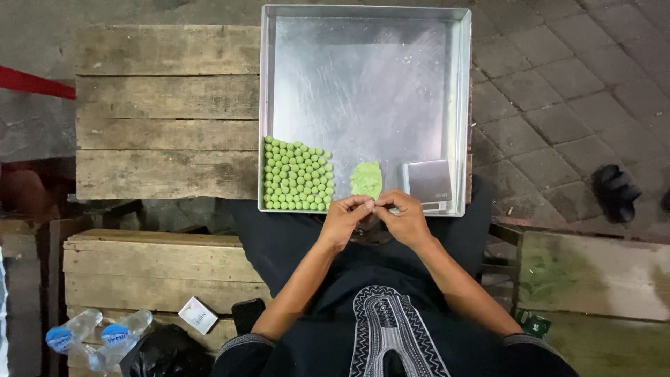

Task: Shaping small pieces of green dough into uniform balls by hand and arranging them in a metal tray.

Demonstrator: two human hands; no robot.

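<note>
Green dough is what both hands work over the near rim of a large square shiny metal tray (363,91) resting on weathered wooden planks (167,112). From the head view, the left hand (343,218) and right hand (403,216) meet fingertip to fingertip, pinched narrowly around a tiny bit of something, too small to tell for sure, probably dough. Just beyond them lies a flat lump of green dough (366,179), close enough to pluck from. Small green dough balls (298,176) sit packed in neat rows in the tray's near left corner, saving room. A small grey digital scale (427,183) stands beside the lump.
</note>
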